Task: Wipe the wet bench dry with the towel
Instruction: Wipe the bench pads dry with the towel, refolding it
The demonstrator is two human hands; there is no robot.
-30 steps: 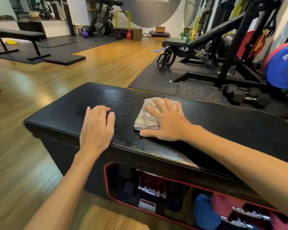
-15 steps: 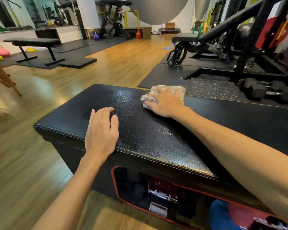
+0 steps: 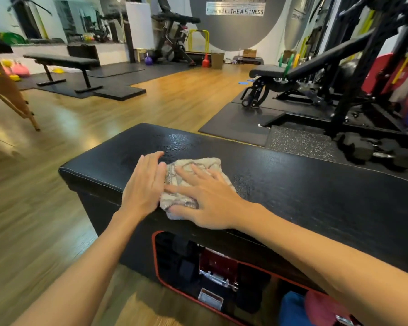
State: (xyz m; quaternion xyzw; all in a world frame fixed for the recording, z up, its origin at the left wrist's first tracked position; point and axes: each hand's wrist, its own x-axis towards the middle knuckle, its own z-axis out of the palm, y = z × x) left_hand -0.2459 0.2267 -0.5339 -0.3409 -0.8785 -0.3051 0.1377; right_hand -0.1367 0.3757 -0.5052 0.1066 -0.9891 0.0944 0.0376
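Towel [image 3: 193,182] lies flat under right hand [image 3: 212,198] fingers [image 3: 186,172].

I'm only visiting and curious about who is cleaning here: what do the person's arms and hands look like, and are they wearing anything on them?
Both arms are bare along all that shows, with no sleeve in view. The left hand and the right hand wear no gloves, and no ring, watch or wristband can be seen. The fingernails look short and plain. No markings show on either forearm.
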